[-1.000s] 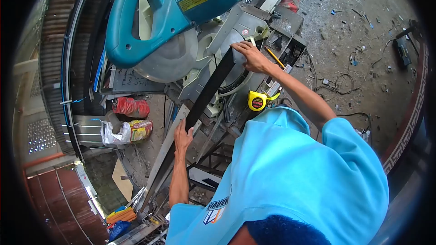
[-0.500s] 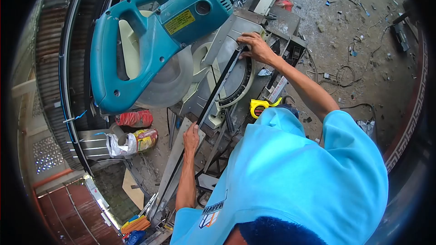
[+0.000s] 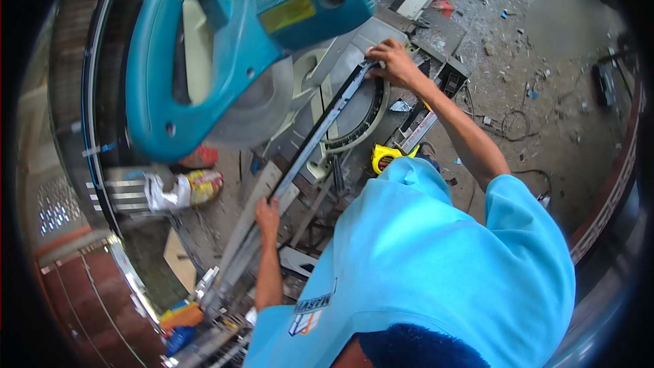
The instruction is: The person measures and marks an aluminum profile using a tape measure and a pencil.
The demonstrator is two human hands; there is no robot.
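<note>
A long dark metal strip (image 3: pixel 319 133) with a shiny face lies slantwise across the round base (image 3: pixel 353 117) of a teal miter saw (image 3: pixel 235 54). At its upper end, my right hand (image 3: pixel 396 63) pinches the strip between thumb and fingers. My left hand (image 3: pixel 268 212) holds the lower end, below the saw base, with its fingers closed on it. The saw's motor and handle stand raised to the left of the strip, over a translucent blade guard (image 3: pixel 255 112).
A yellow tape measure (image 3: pixel 385 158) is close to my chest, right of the saw. Left are a plastic-wrapped bundle (image 3: pixel 167 191) and metal profiles (image 3: pixel 238 259). Cables (image 3: pixel 521 123) and scraps litter the ground at right. An orange item (image 3: pixel 182 316) lies lower left.
The strip has turned so that its shiny face shows more. My left hand has shifted down and left with the lower end. The whole view has moved slightly.
</note>
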